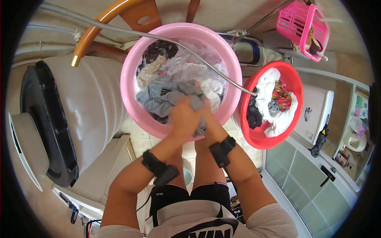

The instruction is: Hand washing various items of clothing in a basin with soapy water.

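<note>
Both of my hands come together over the near side of a large pink plastic tub (130,101). My left hand (185,119) is closed around a bunched grey cloth garment (196,102). On the same grey garment my right hand (205,114) is closed too; its fingers are blurred and partly hidden. Soaking in sudsy water in the tub are a blue-grey garment (157,101), a beige patterned cloth (152,71), a dark garment (160,49) and white cloth (212,89).
A grey flexible hose (190,50) crosses the tub. To the right stands a red basin (262,142) holding white, black and multicoloured laundry. A pink basket (293,41) hangs at upper right. A large white barrel (89,98) with a black lid is at left, near a wooden chair (104,17).
</note>
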`<state>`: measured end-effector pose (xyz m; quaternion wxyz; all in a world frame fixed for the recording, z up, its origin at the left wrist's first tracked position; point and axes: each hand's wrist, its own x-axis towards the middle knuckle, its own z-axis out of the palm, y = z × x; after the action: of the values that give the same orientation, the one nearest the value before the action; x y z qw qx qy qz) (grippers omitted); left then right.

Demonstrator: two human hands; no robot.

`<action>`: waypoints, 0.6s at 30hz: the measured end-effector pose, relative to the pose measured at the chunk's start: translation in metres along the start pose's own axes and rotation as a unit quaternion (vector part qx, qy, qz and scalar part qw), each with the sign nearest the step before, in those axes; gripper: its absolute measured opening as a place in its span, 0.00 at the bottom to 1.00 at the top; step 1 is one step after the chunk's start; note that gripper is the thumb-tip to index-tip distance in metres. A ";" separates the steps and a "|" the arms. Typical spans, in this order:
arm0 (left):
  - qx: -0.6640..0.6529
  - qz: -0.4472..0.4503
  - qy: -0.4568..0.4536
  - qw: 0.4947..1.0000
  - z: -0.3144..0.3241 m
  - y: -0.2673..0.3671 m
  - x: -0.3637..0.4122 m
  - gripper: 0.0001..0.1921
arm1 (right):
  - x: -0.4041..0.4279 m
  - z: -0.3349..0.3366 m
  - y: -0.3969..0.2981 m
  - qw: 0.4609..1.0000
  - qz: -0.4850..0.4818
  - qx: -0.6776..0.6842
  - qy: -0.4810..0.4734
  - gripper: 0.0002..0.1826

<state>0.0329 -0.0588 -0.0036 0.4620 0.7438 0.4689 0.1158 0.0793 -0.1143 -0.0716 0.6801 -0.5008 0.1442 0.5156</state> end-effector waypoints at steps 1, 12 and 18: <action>-0.006 -0.008 -0.015 1.000 0.005 -0.007 -0.008 0.22 | 0.006 -0.005 0.003 0.999 -0.002 -0.037 0.005 0.24; 0.135 -0.036 0.042 0.989 -0.059 -0.100 0.043 0.25 | 0.004 -0.007 -0.046 0.825 -0.235 -0.511 0.047 0.16; 0.264 0.171 -0.105 0.944 -0.033 -0.103 0.018 0.42 | 0.026 -0.043 0.002 0.494 -0.361 -0.791 -0.011 0.16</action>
<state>-0.0383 -0.0115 -0.0727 0.2691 0.9159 0.2977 -0.0132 0.1028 -0.1356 -0.1107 0.1274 -0.8319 -0.5245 0.1286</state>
